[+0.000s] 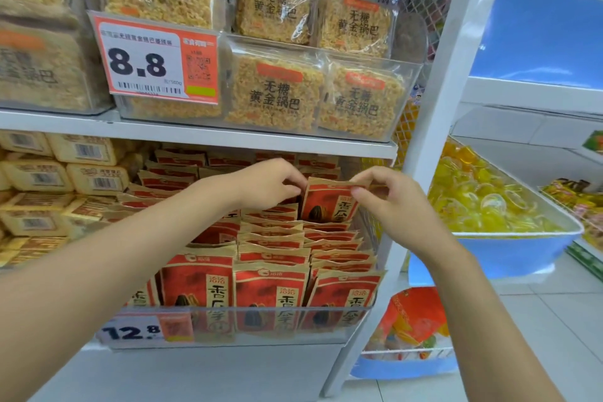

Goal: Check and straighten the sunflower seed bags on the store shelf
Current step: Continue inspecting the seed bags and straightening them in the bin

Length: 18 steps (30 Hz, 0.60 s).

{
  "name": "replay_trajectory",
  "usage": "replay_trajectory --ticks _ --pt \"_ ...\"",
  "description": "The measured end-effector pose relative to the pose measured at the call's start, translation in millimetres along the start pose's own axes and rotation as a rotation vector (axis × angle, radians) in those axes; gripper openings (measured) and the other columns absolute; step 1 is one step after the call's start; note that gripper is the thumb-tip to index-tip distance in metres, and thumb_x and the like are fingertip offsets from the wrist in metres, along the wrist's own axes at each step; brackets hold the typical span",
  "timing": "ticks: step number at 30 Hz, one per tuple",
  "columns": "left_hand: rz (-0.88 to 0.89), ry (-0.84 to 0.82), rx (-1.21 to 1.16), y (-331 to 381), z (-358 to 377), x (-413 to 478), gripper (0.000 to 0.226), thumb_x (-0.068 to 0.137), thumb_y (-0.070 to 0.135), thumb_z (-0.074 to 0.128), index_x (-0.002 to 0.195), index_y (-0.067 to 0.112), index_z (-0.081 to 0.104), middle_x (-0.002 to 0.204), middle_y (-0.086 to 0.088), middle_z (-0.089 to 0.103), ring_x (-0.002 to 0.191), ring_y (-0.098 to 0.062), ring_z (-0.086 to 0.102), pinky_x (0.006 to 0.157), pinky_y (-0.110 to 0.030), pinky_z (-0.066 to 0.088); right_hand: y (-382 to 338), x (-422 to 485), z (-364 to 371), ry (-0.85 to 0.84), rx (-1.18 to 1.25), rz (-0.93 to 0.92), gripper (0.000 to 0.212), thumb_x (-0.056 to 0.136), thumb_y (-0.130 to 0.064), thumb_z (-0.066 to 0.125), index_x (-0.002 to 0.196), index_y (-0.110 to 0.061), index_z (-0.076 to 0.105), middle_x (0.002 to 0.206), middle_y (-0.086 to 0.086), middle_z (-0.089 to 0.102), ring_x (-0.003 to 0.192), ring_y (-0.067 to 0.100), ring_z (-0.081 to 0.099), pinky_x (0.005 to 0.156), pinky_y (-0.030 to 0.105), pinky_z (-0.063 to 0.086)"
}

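Several rows of red and tan sunflower seed bags (270, 287) stand in a clear plastic bin (248, 326) on the lower shelf. One bag (329, 202) is lifted upright above the right-hand row, towards the back. My left hand (270, 183) pinches its top left corner. My right hand (385, 199) pinches its top right corner between thumb and fingers. The bag's lower part is hidden behind the bags in front.
Rice-crust snack packs (277, 95) fill a clear bin on the shelf above, beside an 8.8 price tag (153, 65). Yellow boxed snacks (49, 179) sit left of the seed bags. A blue tub of yellow jelly cups (489, 206) stands to the right past the white shelf post (424, 140).
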<state>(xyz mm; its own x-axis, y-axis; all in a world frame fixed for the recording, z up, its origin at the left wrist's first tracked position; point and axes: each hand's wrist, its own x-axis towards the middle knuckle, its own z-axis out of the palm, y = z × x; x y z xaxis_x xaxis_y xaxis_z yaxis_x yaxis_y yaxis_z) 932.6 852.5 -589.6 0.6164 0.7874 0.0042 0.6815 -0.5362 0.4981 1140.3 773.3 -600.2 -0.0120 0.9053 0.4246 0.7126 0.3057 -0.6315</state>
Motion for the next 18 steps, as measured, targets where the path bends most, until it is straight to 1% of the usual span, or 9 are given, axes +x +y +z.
replay_trajectory --ticks 2,4,6,8,10,11,14,16,18 --pt "-0.033 -0.015 -0.059 -1 0 0 0.038 0.103 0.004 0.04 0.127 0.018 0.066 0.133 0.003 0.061 0.121 -0.013 0.056 0.105 -0.024 0.039 3 4 4 -0.048 -0.214 -0.038 0.016 0.096 -0.013 0.056 0.091 -0.027 0.063 0.087 -0.012 0.066 0.082 0.007 0.061 0.074 0.028 0.049" --pt "-0.057 -0.039 -0.158 0 -1 -2 0.05 0.099 -0.005 0.031 0.125 0.019 0.067 0.136 0.001 0.059 0.116 -0.013 0.056 0.103 -0.024 0.038 4 9 8 -0.142 -0.386 -0.028 0.022 0.096 -0.012 0.053 0.097 -0.03 0.066 0.091 -0.01 0.069 0.087 0.012 0.063 0.077 0.034 0.051" --pt "-0.068 -0.048 -0.212 1 -2 -5 0.052 0.099 -0.002 0.028 0.127 0.021 0.066 0.141 0.0 0.055 0.123 -0.013 0.051 0.103 -0.024 0.033 1 14 9 -0.214 -0.487 -0.02 0.027 0.096 -0.013 0.052 0.105 -0.027 0.072 0.098 -0.006 0.073 0.095 0.017 0.064 0.083 0.037 0.053" --pt "-0.047 -0.021 -0.243 2 -1 -8 0.05 0.1 0.003 0.029 0.128 0.024 0.064 0.142 0.002 0.054 0.125 -0.01 0.048 0.099 -0.021 0.033 -6 19 7 -0.229 -0.536 -0.069 0.025 0.096 -0.016 0.054 0.107 -0.024 0.075 0.1 -0.004 0.075 0.096 0.019 0.065 0.084 0.036 0.053" --pt "-0.021 0.019 -0.28 4 -1 -12 0.049 0.1 0.005 0.03 0.129 0.024 0.064 0.137 0.006 0.057 0.119 -0.005 0.049 0.091 -0.014 0.035 -9 22 6 -0.206 -0.548 -0.137 0.023 0.096 -0.018 0.056 0.107 -0.023 0.075 0.102 -0.005 0.075 0.096 0.018 0.067 0.084 0.037 0.053" --pt "-0.009 0.03 -0.307 3 -1 -14 0.049 0.099 0.006 0.03 0.127 0.024 0.065 0.134 0.007 0.058 0.117 -0.004 0.051 0.092 -0.014 0.036 -9 23 7 -0.2 -0.57 -0.159 0.024 0.096 -0.018 0.055 0.109 -0.024 0.075 0.104 -0.005 0.075 0.096 0.018 0.067 0.084 0.038 0.054" --pt "0.02 0.04 -0.351 2 0 -17 0.049 0.098 0.008 0.03 0.128 0.03 0.063 0.126 0.011 0.062 0.115 0.0 0.055 0.103 -0.024 0.038 -3 26 10 -0.245 -0.633 -0.162 0.025 0.098 -0.018 0.054 0.11 -0.026 0.074 0.107 -0.004 0.075 0.099 0.021 0.067 0.085 0.038 0.053" --pt "0.019 0.029 -0.318 2 3 -18 0.048 0.1 0.013 0.028 0.128 0.034 0.061 0.127 0.012 0.061 0.117 0.0 0.055 0.105 -0.026 0.036 4 29 12 -0.273 -0.647 -0.146 0.023 0.097 -0.019 0.055 0.106 -0.025 0.075 0.104 -0.003 0.075 0.097 0.022 0.067 0.083 0.038 0.054" --pt "-0.008 -0.001 -0.242 1 7 -19 0.047 0.102 0.016 0.026 0.128 0.033 0.062 0.132 0.009 0.06 0.121 -0.003 0.052 0.105 -0.024 0.035 9 31 16 -0.308 -0.687 -0.143 0.022 0.095 -0.018 0.055 0.101 -0.024 0.076 0.099 -0.001 0.075 0.094 0.024 0.067 0.079 0.039 0.055"
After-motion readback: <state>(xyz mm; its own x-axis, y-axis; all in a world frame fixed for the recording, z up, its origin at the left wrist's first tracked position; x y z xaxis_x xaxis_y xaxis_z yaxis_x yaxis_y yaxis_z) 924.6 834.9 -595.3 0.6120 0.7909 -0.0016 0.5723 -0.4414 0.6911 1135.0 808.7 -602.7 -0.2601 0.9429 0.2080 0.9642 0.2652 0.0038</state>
